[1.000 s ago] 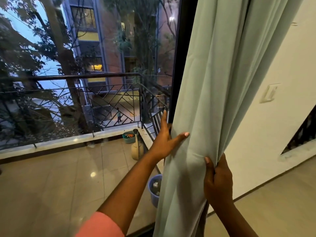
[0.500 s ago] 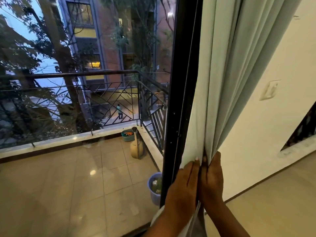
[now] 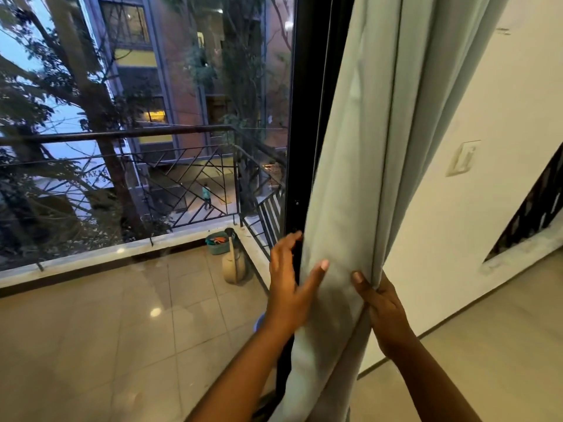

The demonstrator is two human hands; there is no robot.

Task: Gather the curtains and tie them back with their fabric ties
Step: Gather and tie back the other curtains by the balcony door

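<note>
the curtain [image 3: 359, 166] is hanging in a bunched column of pale green folds just right of the black frame [image 3: 307, 117], with both hands on it low down. the left hand [image 3: 289, 287] is lying spread against the curtain's left edge, thumb stretching across the front of the cloth and fingers reaching up along the frame side; it is pressing, not pinching. the right hand [image 3: 384, 309] is sitting just across the bundle from it, thumb on the front and fingers curling round behind the folds, gripping the right side of the cloth. the bundle is sitting between the two hands. no tie is showing on the curtain in this view.

left of the left hand, through the glass, a tiled balcony floor [image 3: 106, 345] is stretching out to a railing [image 3: 122, 166], with a jug [image 3: 233, 263] and a basket [image 3: 217, 242] near the corner. right of the right hand, a white wall [image 3: 457, 223] is carrying a switch [image 3: 463, 158].
</note>
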